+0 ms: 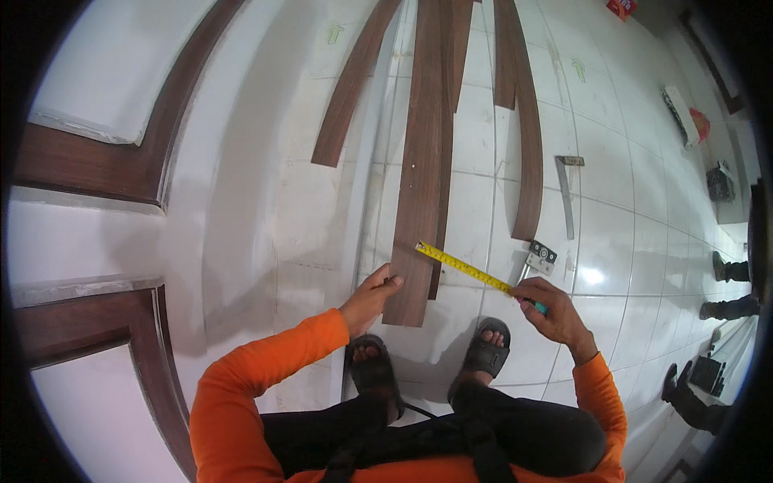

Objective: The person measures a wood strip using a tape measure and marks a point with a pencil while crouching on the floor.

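Note:
My left hand grips the left edge of a long dark-brown wooden board near its lower end, thumb on top. In my right hand is a tape measure, mostly hidden by the fingers, with a small turquoise part showing. Its yellow blade extends leftward, and the tip lies over the board's face. A second brown board runs close along the right side of the held one. Just above my right hand, a metal tool with a black-and-silver head rests on the floor.
More brown boards lie ahead on the white floor tiles. A try square is at the right. Framed wall panels stand at the left. People's feet show at the far right, near dark objects.

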Available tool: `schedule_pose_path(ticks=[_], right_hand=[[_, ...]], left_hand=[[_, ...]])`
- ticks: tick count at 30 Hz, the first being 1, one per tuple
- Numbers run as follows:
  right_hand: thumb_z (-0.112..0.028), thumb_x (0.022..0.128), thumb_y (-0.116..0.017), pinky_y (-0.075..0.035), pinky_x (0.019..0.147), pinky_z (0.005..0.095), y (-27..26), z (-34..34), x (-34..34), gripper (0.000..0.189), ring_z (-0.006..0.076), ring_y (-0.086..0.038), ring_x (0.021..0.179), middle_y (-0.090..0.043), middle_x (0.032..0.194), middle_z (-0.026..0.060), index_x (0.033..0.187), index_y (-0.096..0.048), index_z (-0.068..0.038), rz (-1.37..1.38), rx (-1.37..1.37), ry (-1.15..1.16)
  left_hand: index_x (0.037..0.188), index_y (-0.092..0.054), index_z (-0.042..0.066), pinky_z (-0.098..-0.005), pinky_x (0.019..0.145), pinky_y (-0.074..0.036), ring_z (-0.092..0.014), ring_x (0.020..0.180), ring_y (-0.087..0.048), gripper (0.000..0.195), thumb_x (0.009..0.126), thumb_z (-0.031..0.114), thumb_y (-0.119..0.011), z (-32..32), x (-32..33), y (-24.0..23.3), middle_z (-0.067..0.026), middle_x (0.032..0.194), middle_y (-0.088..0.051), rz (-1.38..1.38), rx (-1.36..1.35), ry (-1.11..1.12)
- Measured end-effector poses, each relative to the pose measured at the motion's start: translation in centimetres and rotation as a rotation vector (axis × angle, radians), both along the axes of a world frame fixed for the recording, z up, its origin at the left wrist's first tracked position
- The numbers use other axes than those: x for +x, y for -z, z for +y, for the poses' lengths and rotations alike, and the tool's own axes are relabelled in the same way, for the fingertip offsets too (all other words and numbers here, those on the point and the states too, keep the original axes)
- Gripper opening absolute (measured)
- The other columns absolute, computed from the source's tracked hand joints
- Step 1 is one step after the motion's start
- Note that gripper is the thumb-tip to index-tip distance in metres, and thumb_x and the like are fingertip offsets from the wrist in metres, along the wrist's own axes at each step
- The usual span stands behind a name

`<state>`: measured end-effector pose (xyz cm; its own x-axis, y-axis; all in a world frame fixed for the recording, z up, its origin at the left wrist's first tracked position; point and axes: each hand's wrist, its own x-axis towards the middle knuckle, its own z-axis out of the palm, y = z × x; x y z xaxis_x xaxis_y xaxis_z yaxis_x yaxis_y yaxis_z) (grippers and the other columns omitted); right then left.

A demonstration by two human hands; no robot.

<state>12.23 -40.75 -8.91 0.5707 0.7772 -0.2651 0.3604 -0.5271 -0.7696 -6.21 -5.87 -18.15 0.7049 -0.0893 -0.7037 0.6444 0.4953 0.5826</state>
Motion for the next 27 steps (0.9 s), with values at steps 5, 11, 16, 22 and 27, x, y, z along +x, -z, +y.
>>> schedule_pose_path(ticks=[5, 11, 16, 22, 27], right_hand=[[-0.018, 0.098, -0.063, -0.058, 0.094, 0.0406, 0.5, -0.1, 0.1, 0.031, 0.0334, -0.071, 0.104, -0.07, 0.12, 0.0166, 0.124, -0.074, -0.005, -0.009, -0.003, -0.071], [-0.018, 0.1, -0.065, -0.059, 0.092, 0.0401, 3.2, 2.6, 0.8, 0.029, 0.0299, -0.072, 0.1, -0.07, 0.121, 0.0112, 0.125, -0.071, -0.005, 0.0, -0.012, -0.21], [-0.017, 0.1, -0.061, -0.058, 0.094, 0.0408, 2.2, 3.8, 2.5, 0.029, 0.0315, -0.071, 0.104, -0.069, 0.121, 0.0137, 0.124, -0.073, -0.006, 0.005, -0.142, -0.253], [-0.016, 0.099, -0.06, -0.056, 0.097, 0.0403, 2.4, 4.7, 3.6, 0.031, 0.0316, -0.068, 0.108, -0.067, 0.122, 0.0148, 0.125, -0.073, -0.004, 0.054, -0.103, -0.308], [-0.016, 0.1, -0.059, -0.056, 0.095, 0.0394, 5.1, 5.2, 4.4, 0.033, 0.0293, -0.068, 0.106, -0.067, 0.124, 0.0141, 0.128, -0.072, -0.006, 0.06, -0.128, -0.355]], left_hand=[[0.168, -0.01, 0.001, -0.037, 0.122, -0.034, -0.022, 0.148, -0.041, 0.079, 0.111, 0.032, -0.056, -0.1, 0.2, -1.1, -0.016, 0.165, -0.037, 0.062, 0.173, -0.004], [0.166, -0.012, -0.002, -0.0394, 0.124, -0.031, -0.023, 0.151, -0.036, 0.078, 0.111, 0.031, -0.055, 1.0, -0.8, 1.4, -0.0166, 0.167, -0.034, -0.008, 0.096, 0.051], [0.159, -0.035, 0.002, -0.0354, 0.116, -0.04, -0.016, 0.137, -0.047, 0.057, 0.113, 0.03, -0.052, -0.5, 0.7, -1.6, -0.0078, 0.147, -0.053, 0.19, 0.198, -0.027], [0.157, -0.039, 0.013, -0.0352, 0.101, -0.042, -0.013, 0.121, -0.047, 0.055, 0.11, 0.035, -0.058, 0.5, -1.1, 0.1, -0.0028, 0.131, -0.054, 0.067, 0.077, 0.088], [0.168, -0.021, 0.016, -0.0436, 0.109, -0.042, -0.022, 0.132, -0.048, 0.071, 0.109, 0.03, -0.058, 0.4, -1.5, -0.3, -0.0148, 0.139, -0.053, 0.07, 0.185, 0.055]])
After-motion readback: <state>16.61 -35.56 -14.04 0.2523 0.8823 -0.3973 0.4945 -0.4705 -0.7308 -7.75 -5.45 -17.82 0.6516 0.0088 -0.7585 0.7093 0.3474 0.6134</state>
